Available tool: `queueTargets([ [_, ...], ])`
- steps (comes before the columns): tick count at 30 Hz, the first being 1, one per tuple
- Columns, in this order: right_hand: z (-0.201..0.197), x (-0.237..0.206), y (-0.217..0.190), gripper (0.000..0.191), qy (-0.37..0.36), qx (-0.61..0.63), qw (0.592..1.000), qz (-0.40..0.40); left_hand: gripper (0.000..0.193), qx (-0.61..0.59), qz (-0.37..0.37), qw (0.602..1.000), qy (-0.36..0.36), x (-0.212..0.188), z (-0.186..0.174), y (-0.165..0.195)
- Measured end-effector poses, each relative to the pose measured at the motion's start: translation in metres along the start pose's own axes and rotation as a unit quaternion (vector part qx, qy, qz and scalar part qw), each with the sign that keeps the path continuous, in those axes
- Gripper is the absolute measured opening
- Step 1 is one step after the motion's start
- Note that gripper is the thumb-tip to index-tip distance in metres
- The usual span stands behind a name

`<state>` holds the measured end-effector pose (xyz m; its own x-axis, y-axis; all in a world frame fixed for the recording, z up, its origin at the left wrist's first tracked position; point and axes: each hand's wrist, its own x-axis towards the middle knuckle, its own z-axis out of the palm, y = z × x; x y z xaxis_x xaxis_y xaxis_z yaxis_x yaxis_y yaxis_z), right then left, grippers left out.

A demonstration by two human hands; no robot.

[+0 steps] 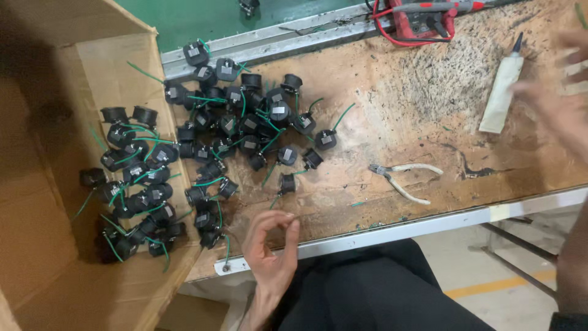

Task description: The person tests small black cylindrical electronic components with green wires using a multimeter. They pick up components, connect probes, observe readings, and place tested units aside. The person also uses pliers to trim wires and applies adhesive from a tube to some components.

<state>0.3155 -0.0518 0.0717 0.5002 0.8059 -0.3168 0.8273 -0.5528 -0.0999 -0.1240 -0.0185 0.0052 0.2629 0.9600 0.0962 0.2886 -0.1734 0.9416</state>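
Note:
My left hand hovers at the front edge of the worn brown workbench, thumb and forefinger pinched on what looks like a thin short wire. Just beyond it lies a pile of small black parts with green wires. More of these parts lie in an open cardboard box at the left. My right hand is blurred at the far right, fingers spread, holding nothing, next to a white tube.
Small pliers with pale handles lie on the bench right of the pile. A red meter with leads sits at the back edge. Behind the bench runs a green belt with a metal rail. My dark-clothed lap is below.

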Motion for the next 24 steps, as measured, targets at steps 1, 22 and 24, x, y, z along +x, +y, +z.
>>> queueTargets([
  [1,-0.001,-0.01,-0.025,0.078,-0.033,0.018,0.999,-0.026,0.015,0.035,0.025,0.999,0.016,-0.001,-0.003,0.0],
  [22,0.055,-0.058,-0.182,0.081,0.062,0.246,0.863,-0.438,0.058,0.318,0.097,0.939,0.087,0.003,-0.029,-0.008],
  [24,0.073,-0.079,-0.158,0.075,0.148,0.265,0.864,-0.402,0.052,0.307,0.104,0.94,0.105,0.003,-0.026,-0.012],
])
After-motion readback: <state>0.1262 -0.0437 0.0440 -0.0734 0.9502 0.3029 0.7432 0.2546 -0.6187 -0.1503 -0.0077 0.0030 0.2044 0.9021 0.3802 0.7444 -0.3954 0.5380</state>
